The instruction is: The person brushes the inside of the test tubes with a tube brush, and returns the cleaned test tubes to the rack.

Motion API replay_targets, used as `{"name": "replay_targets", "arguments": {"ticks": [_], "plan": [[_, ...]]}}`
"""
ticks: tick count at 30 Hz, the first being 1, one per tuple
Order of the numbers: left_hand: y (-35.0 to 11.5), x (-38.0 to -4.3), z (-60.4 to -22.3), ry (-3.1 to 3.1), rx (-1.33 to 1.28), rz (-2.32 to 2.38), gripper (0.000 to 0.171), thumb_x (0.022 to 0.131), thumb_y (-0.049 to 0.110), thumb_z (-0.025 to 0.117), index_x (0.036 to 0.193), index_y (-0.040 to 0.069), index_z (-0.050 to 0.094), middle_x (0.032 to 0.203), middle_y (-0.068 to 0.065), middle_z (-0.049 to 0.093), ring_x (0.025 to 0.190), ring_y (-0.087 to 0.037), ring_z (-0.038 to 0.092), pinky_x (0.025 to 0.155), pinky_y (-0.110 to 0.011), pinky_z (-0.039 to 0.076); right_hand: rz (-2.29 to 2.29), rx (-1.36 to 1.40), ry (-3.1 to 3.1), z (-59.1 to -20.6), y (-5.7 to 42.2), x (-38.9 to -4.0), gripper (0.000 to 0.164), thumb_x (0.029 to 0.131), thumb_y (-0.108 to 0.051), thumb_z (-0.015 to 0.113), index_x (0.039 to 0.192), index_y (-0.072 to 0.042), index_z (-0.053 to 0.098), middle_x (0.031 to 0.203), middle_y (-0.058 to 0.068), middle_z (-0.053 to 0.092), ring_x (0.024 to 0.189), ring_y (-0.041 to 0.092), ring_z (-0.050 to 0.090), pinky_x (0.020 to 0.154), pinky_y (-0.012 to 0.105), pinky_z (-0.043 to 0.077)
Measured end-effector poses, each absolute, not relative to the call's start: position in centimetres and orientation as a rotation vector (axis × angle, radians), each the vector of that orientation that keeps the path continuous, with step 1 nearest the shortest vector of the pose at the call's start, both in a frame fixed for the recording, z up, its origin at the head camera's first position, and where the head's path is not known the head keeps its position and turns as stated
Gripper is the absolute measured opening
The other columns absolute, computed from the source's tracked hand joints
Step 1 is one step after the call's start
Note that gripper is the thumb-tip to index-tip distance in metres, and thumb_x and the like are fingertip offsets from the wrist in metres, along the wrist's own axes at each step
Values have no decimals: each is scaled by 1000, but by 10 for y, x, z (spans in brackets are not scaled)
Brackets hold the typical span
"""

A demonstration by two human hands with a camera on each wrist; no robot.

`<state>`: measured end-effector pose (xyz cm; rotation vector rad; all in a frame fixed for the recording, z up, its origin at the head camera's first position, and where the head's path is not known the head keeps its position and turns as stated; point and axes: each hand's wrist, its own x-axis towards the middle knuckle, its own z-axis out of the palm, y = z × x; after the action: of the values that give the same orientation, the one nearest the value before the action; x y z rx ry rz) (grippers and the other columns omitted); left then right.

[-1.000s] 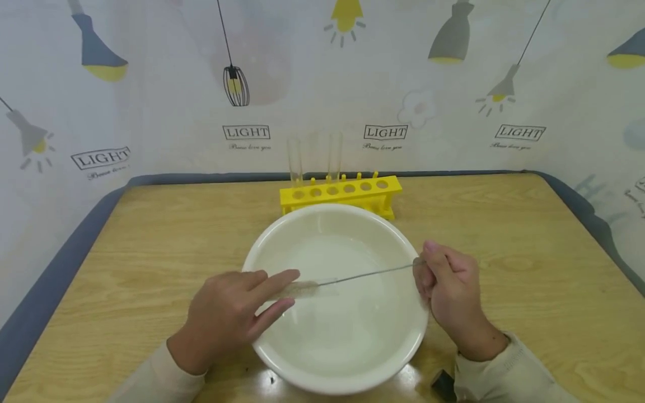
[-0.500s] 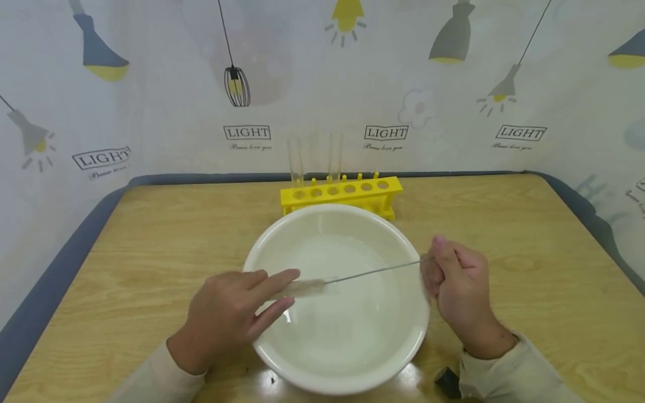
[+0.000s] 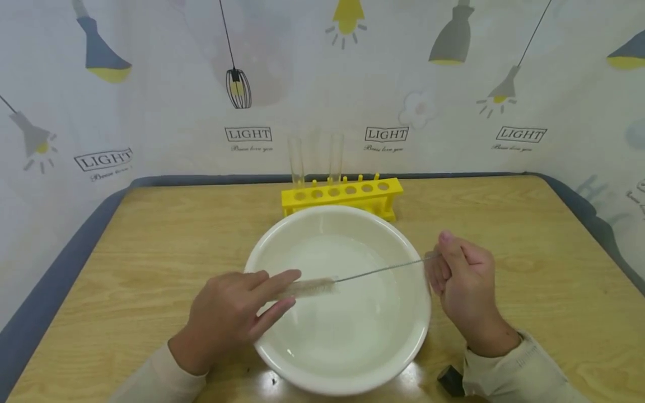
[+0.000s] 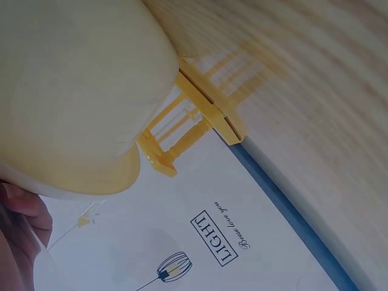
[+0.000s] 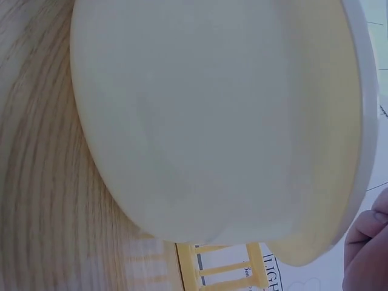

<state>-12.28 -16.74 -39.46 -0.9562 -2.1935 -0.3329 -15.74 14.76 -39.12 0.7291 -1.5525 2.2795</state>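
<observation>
- Head view: wire brush [image 3: 375, 271] is held up over the white basin [image 3: 337, 386], slightly tilted, handle end higher; bristles [image 3: 309, 288] lie by L hand, bare twisted wire runs to R.
- Clear tube [image 3: 325, 287] seems to sit round the bristles; only a faint edge shows, so can't tell exactly how far in the brush is.
- L hand [image 3: 227, 310]: grasping tube, it seems, thumb & index lying either side; other fingers partly hidden.
- R hand [image 3: 466, 282]: clenched on the wire's end.
- Main risk, my guess: tube slips & hits basin, maybe chips, if L grip is too light for a hard R tug.
- Also poss.: wire bends or scrapes tube mouth if R pulls off-line; bristles flick drops if wet & sprung free.
- Just behind basin: yellow rack [image 3: 342, 193] w/ 2 upright tubes [image 3: 336, 157]; a shoved basin could prob. topple it.
- By R sleeve [image 3: 519, 372]: dark block [image 3: 450, 380] on table [image 3: 151, 252], can't ID; an elbow might bump it.
</observation>
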Motion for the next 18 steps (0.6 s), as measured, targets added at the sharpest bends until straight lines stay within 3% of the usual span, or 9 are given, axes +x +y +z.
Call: {"name": "replay_targets", "arguments": {"ticks": [18], "plan": [[-174,-124,-394,-2235,-966,-308,36,95,42,41,111,21,66,60,10,53,43,-1,37,39,-17,29,2269,738,-1525,-390,153,-161,47,97,6,27,51,-4,26,44,1,27,32,11,24,31,22,18]]}}
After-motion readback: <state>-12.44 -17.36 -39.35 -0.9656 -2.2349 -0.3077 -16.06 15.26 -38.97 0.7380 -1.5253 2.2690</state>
